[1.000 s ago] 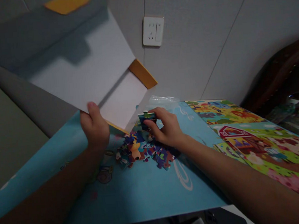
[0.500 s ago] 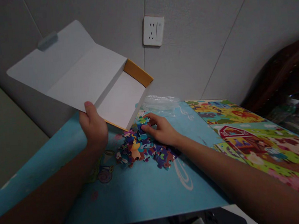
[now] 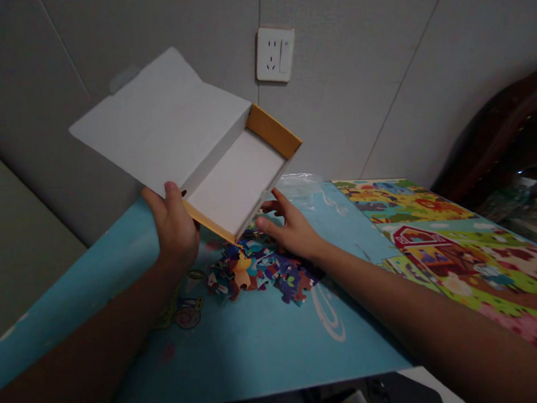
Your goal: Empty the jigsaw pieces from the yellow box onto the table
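My left hand [image 3: 177, 231] grips the near left edge of a cardboard box [image 3: 236, 182], its thumb on top. The box is white inside with yellow end walls, and it tilts above the table with its white lid [image 3: 162, 117] swung back. Nothing shows inside. Close to the front wall of the box is my right hand [image 3: 292, 227], thumb and fingers apart; whether the fingertips touch the box I cannot tell. Below both lies a pile of colourful jigsaw puzzle pieces [image 3: 260, 268], partly hidden by the box and the right hand.
A blue patterned table cover [image 3: 262, 346] lies under everything. Clear plastic wrap [image 3: 305, 189] rests behind the right hand. Illustrated puzzle pictures [image 3: 471, 265] cover the table's right side. The wall with a socket [image 3: 276, 55] stands close behind.
The box has shifted to the right with my left hand, now covering more of the pile. My right hand has come off the puzzle pieces, its fingers opening beside the box.
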`<state>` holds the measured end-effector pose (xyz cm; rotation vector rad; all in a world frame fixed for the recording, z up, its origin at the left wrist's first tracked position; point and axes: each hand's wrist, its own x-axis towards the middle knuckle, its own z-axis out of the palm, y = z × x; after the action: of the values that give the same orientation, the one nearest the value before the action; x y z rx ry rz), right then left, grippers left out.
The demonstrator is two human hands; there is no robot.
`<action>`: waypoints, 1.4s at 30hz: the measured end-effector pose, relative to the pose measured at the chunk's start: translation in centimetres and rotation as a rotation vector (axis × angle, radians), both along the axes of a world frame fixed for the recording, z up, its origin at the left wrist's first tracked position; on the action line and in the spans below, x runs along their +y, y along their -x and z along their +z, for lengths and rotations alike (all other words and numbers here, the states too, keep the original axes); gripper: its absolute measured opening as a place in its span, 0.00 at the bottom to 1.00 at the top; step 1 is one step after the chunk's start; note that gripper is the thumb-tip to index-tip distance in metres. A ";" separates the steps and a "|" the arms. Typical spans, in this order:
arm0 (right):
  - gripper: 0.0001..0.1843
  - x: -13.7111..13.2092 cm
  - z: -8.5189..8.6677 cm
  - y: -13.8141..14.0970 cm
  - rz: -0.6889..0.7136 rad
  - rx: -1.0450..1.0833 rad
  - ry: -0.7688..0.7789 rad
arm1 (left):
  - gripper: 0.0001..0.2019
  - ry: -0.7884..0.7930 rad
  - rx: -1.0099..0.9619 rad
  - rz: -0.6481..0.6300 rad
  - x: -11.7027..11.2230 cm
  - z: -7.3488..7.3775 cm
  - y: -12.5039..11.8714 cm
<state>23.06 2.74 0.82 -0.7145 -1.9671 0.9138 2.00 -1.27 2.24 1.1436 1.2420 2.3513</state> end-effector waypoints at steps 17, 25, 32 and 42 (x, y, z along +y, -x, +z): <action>0.31 1.1 0.2 -0.9 -0.022 0.134 -0.058 | 0.42 0.046 0.310 -0.446 -1.8 0.2 -0.8; 0.26 0.6 0.6 -0.7 0.011 0.283 0.090 | 0.27 0.139 0.096 -0.604 -2.2 0.7 -1.2; 0.27 0.8 1.1 -0.5 -0.081 0.291 0.104 | 0.26 0.147 -0.201 -0.525 -1.7 1.6 -1.2; 0.41 -0.6 1.4 -0.5 0.027 0.197 0.085 | 0.34 0.082 0.013 -0.532 -1.9 0.5 -1.5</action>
<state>23.57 2.11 2.27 -0.6215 -1.7768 1.0489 3.46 -3.21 2.78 1.2731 0.8857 1.8836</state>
